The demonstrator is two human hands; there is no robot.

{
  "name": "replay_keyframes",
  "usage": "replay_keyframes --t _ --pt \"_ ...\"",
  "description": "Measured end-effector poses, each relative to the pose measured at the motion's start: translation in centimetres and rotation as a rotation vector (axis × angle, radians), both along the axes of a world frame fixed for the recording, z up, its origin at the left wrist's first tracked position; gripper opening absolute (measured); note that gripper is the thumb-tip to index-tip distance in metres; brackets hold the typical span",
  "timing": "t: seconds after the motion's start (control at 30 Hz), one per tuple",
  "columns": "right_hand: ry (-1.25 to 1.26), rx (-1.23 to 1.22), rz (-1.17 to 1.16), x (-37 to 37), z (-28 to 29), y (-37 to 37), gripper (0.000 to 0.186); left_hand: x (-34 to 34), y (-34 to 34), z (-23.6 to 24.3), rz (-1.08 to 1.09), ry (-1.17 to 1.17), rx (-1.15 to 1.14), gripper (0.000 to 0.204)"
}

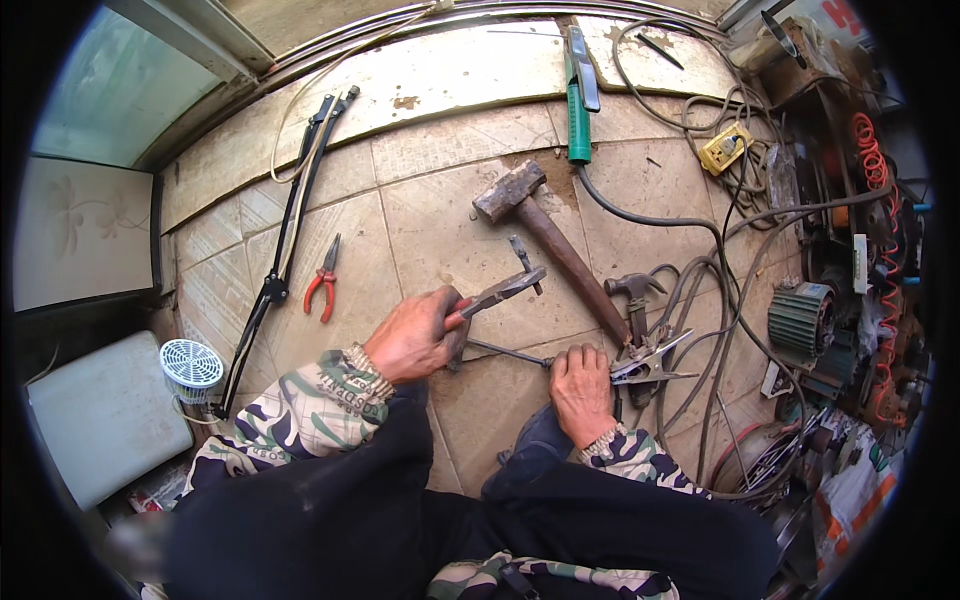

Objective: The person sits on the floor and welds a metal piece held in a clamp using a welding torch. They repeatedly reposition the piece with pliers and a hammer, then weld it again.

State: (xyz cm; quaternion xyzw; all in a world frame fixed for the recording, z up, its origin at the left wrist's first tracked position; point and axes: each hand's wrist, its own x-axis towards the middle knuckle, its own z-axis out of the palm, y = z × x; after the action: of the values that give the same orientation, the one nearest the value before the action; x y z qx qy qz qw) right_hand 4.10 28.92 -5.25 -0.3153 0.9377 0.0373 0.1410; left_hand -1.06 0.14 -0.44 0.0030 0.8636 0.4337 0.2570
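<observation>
My left hand (415,333) is closed around red-handled pliers (505,290). Their jaws reach to the right and meet a small dark metal piece (520,252), a short bar with a stub. My right hand (582,390) has its fingers curled over the end of a thin dark metal rod (505,351). That rod runs left along the floor to below my left hand, where its far end is partly hidden. Right beside my right hand lies a metal clamp (655,365) with spread jaws. A sledgehammer (560,250) rests on the tiles beyond both hands.
A claw hammer (635,290) lies by looped cables (715,300). Red needle-nose pliers (323,280) and a folding black arm stand (290,225) are at left. A green-handled electrode holder (579,120) lies far off. Motors (802,320) and a red coiled cord line the right side.
</observation>
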Motion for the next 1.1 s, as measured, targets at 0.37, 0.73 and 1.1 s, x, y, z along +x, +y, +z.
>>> replay_keyframes --t 0.37,0.73,1.1 --pt "-0.529 -0.517 -0.408 2.3 0.6 0.9 0.044 -1.1 -1.5 -1.6 -0.015 0.154 -0.327 0.019" --pt "-0.599 -0.776 -0.846 2.1 1.9 3.6 0.020 -5.3 -3.5 -3.1 -0.113 -0.068 -0.387 0.024" --pt "-0.158 -0.940 -0.636 -5.5 3.9 -1.8 0.022 -9.2 -4.7 -4.6 -0.152 -0.088 -0.397 0.030"
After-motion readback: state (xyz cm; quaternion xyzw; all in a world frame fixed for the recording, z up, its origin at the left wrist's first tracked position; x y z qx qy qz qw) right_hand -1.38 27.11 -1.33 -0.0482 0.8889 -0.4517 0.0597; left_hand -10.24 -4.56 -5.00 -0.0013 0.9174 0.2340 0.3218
